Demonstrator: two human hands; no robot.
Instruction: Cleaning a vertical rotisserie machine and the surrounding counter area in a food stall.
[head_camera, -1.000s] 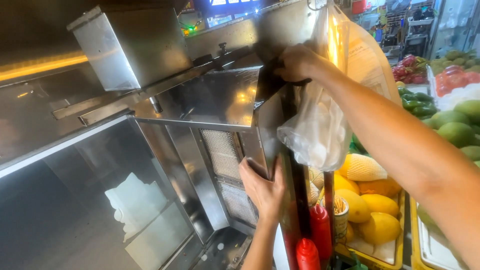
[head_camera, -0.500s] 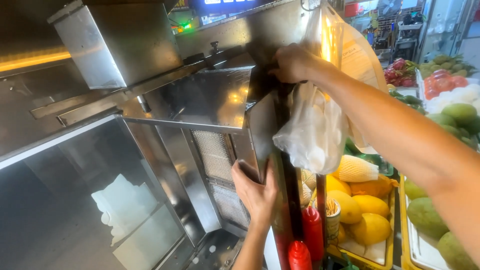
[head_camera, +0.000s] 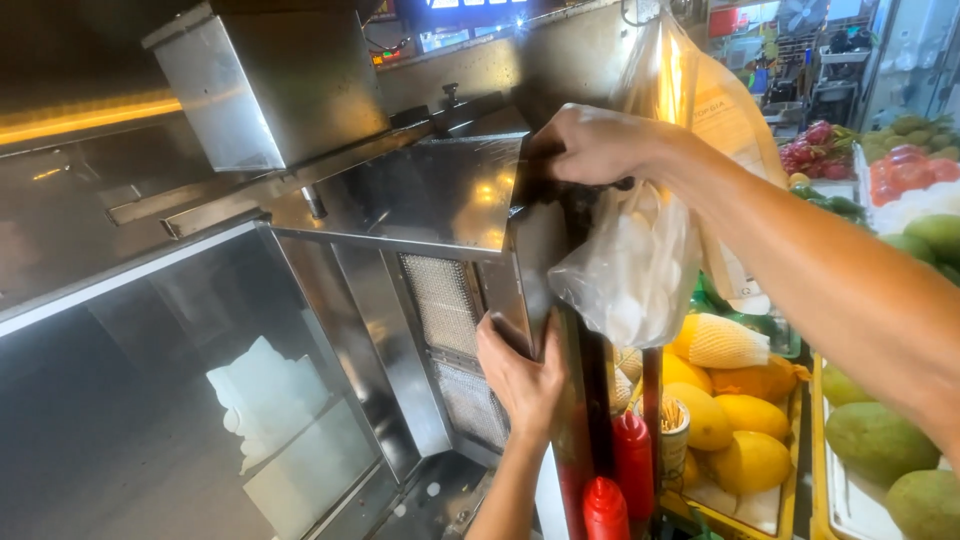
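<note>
A: Left hand (head_camera: 520, 380) — where, and how set?

B: Low on the edge of the steel panel (head_camera: 535, 270), palm against it, fingers wrapped round the edge, grip pressed onto the metal

A: And the right hand (head_camera: 590, 145)?

B: Up at the panel's top corner, grip clenched over the dark upper edge, forearm stretching in from the right

A: Position of the panel itself?

B: Standing upright at the right side of the steel grill cabinet (head_camera: 400, 200), just beside the mesh burner plates (head_camera: 445, 310), between the two hands

A: Anything hanging by the right hand?

B: A clear plastic bag (head_camera: 630, 270) with white contents, dangling just under the wrist, touching the panel's outer side; hard to tell whether held or hooked

A: Round about?

B: Red sauce bottles (head_camera: 620, 470) below the bag, near the left wrist; yellow mangoes (head_camera: 740, 430) in a tray to the right; green mangoes (head_camera: 880, 440) farther right; a white cloth (head_camera: 265, 395) behind the glass front on the left
</note>
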